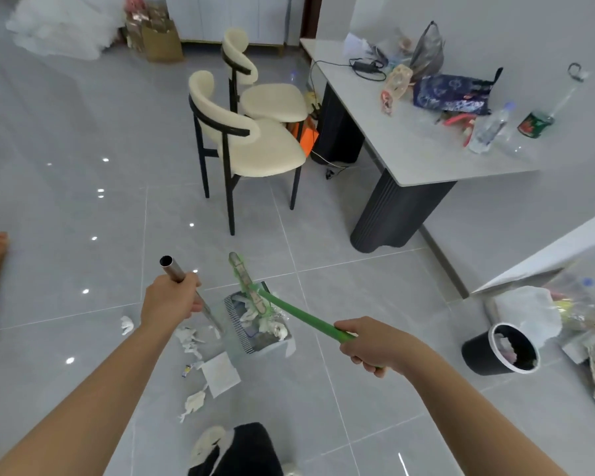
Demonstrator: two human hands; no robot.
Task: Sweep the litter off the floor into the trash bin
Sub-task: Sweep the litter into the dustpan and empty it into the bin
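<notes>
My left hand [172, 300] grips the metal tube handle [173, 268] of a grey dustpan [255, 341] that stands on the floor tiles. My right hand [371, 345] grips the green handle [299, 314] of a broom whose head [248, 286] is over the dustpan. Crumpled white paper [272, 326] lies inside the pan. More litter lies left of it: paper scraps [189, 340], a flat white sheet [220, 372], a crumpled wad [194, 401] and a lone scrap [127, 325]. The black trash bin [502, 350] with a white rim stands to the right, partly filled.
Two cream chairs [251, 146] stand ahead beside a grey table [419, 146] cluttered with bags and bottles. A pile of bags and packaging [591, 338] sits behind the bin at the right. My slippered foot [234, 448] is at the bottom.
</notes>
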